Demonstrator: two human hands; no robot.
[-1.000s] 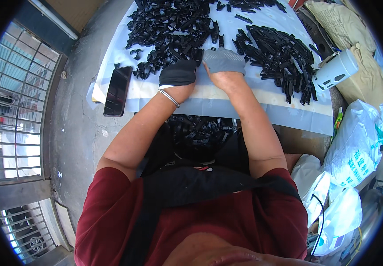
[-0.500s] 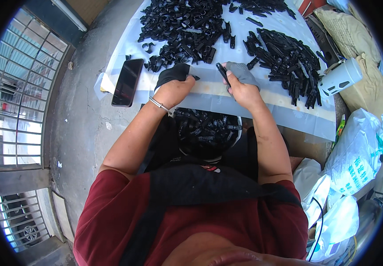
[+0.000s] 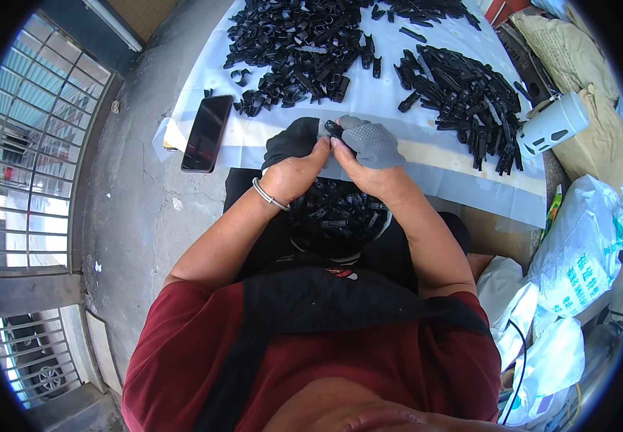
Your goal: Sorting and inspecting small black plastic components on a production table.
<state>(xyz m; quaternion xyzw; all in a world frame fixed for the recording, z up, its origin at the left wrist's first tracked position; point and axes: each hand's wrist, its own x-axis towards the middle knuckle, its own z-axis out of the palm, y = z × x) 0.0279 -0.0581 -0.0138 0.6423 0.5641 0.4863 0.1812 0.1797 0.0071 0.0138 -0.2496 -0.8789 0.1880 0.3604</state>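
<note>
My left hand (image 3: 295,160), in a black fingerless glove, and my right hand (image 3: 370,153), in a grey dotted one, meet over the table's near edge. Both are closed round a small black plastic part (image 3: 334,129) that shows between the thumbs. Glove and fingers hide most of it, so I cannot tell whether it is one piece or two joined. Below them, a round container of black plastic parts (image 3: 340,216) rests at my lap. Beyond my hands lies a big heap of curved black pieces (image 3: 290,50), with a pile of long narrow black pieces (image 3: 466,97) to the right.
A dark phone (image 3: 208,134) lies at the table's left edge, on the white plastic sheet (image 3: 203,75). To the right stand a white slotted cylinder (image 3: 555,124) and stuffed plastic bags (image 3: 578,245). A barred window (image 3: 34,151) is at far left.
My hands were apart, each with a black piece. They have come together above the container, the right one moving left, and the pieces now meet between my thumbs.
</note>
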